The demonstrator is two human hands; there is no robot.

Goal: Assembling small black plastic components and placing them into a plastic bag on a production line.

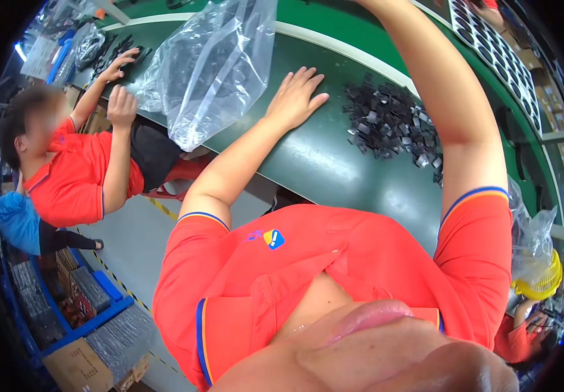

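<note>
My left hand (298, 98) lies flat on the green worktable (308, 170), palm down and fingers spread, holding nothing. Just left of it, a large transparent plastic bag (220, 75) hangs over the near edge of the table. To the right of my left hand is a loose pile of small black flat pieces (389, 121), some of them shiny. My right arm stretches forward past the right side of that pile. The right hand itself is cut off by the top edge of the picture.
At the left a co-worker in a red shirt (79, 176) works at the same table beside scattered black parts (115, 55). A white panel with rows of black discs (497, 59) stands far right. Behind are a yellow basket (543, 277) and a cardboard box (79, 366).
</note>
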